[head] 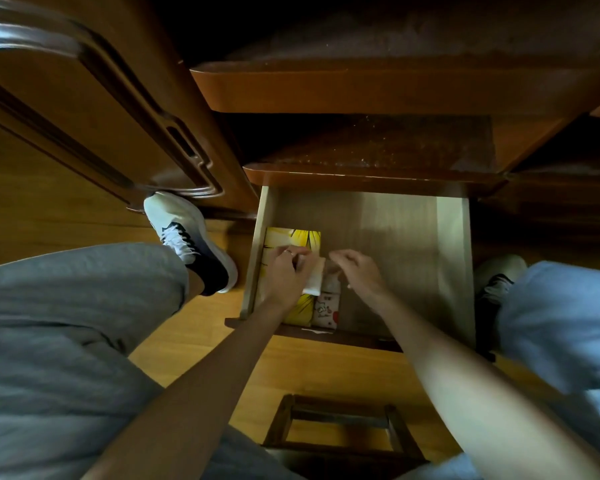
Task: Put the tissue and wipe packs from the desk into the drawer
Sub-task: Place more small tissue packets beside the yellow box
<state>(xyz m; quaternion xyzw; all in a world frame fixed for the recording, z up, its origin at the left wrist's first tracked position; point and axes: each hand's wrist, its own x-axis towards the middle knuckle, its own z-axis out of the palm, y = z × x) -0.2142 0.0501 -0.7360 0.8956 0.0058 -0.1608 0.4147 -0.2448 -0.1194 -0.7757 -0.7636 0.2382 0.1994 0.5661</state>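
The open drawer (413,244) has a pale wooden bottom and is pulled out below the desk. A yellow tissue pack (293,240) lies flat at its left side. Beside it, near the front, stands a small white pack with a cartoon print (326,308). My left hand (286,271) hovers over the yellow pack and grips a small white tissue pack (315,277). My right hand (355,271) is just right of that white pack, fingers curled and apart; whether it touches a pack is hidden.
The desk edge (361,176) and a higher shelf (361,88) overhang the drawer's back. A cabinet door (94,109) stands at the left. My knees and shoes (187,237) flank the drawer. A wooden stool frame (340,424) is below me on the floor.
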